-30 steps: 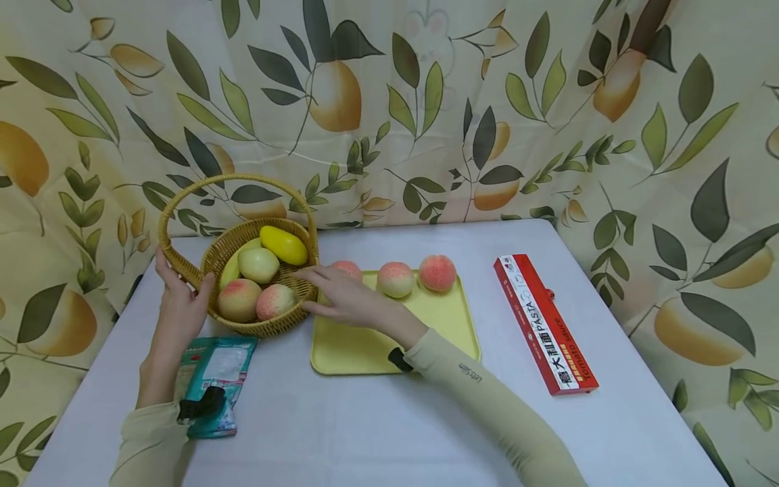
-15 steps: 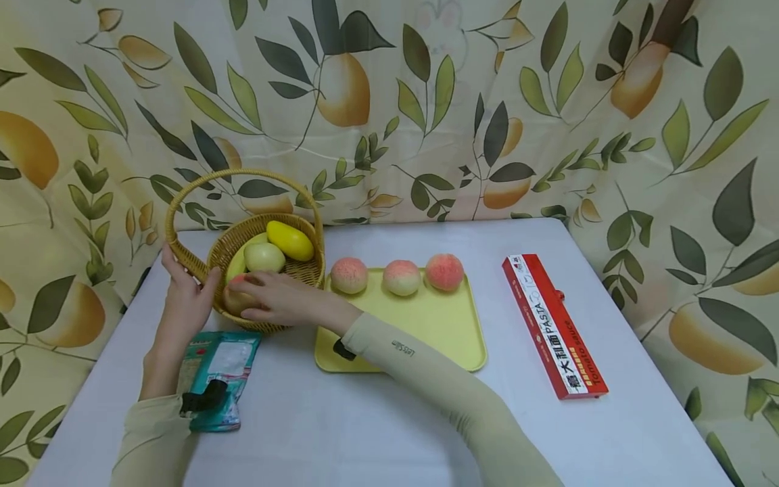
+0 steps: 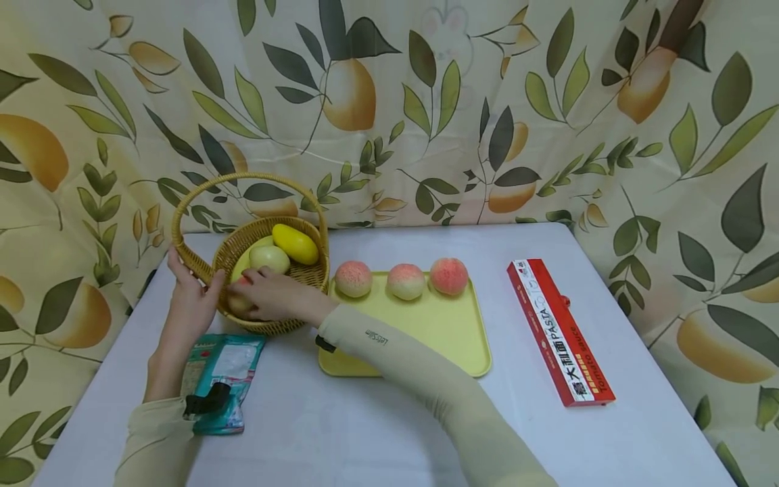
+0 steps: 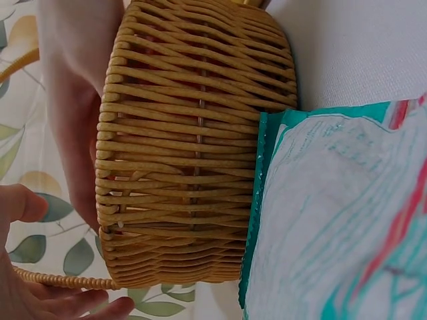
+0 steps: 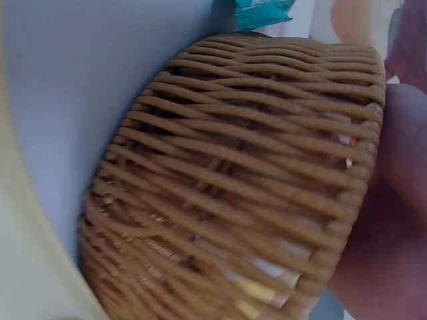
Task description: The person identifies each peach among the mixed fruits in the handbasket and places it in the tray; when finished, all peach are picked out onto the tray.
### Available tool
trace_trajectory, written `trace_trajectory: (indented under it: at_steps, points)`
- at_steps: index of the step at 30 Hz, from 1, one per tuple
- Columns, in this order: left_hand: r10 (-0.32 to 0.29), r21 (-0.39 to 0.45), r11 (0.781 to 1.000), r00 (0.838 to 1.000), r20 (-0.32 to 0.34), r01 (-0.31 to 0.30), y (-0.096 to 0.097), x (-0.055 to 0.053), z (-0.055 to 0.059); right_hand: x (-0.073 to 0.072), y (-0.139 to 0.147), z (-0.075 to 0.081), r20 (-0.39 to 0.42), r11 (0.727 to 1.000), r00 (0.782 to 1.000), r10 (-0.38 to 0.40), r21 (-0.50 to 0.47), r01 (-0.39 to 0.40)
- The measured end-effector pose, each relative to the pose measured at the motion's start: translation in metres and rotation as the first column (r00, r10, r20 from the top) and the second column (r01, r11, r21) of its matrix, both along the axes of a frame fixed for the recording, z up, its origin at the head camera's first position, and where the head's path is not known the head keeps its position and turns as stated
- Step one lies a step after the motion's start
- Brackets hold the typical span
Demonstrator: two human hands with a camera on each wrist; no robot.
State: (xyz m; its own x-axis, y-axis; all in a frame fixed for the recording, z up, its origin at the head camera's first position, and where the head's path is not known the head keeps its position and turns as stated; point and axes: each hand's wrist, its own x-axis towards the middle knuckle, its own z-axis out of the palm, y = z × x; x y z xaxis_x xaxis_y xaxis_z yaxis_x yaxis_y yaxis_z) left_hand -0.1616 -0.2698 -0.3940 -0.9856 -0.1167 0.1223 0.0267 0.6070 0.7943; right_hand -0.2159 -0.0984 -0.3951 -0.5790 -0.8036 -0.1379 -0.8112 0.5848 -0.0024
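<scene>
A wicker basket (image 3: 286,325) with a tall handle stands at the left of the table. My left hand (image 3: 193,297) holds the base of its handle, which lies between thumb and fingers in the left wrist view. Inside the basket, my right hand (image 3: 274,295) grips a peach (image 3: 239,306), partly covered by the fingers. Beside it lie a pale green round fruit (image 3: 269,259), a yellow mango-like fruit (image 3: 295,244) and a partly hidden, yellow-green banana-like fruit (image 3: 242,262). The basket wall hides the right fingertips in the right wrist view.
A yellow tray (image 3: 450,338) right of the basket bears three peaches (image 3: 406,281) along its far edge. A teal packet (image 3: 234,365) lies by the left forearm, touching the basket in the left wrist view. A red pasta box (image 3: 560,331) lies at right.
My right hand has moved left from the basket's right rim, over the tray, down onto a peach inside. The left hand stays at the handle. The head view has shifted slightly.
</scene>
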Motion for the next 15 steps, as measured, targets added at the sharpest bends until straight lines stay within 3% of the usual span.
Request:
trace_trajectory:
  at_steps: [8, 15]
  points:
    - [-0.004, -0.003, 1.0, 1.0, -0.021, 0.004, 0.0, -0.002, -0.004, -0.005, -0.021, -0.003, -0.022, 0.995, 0.998, -0.065, 0.07, 0.067]
    - [-0.014, -0.006, 1.0, 1.0, -0.027, 0.014, -0.001, -0.003, -0.003, -0.005, -0.019, -0.002, -0.047, 0.997, 0.997, -0.056, 0.05, 0.058]
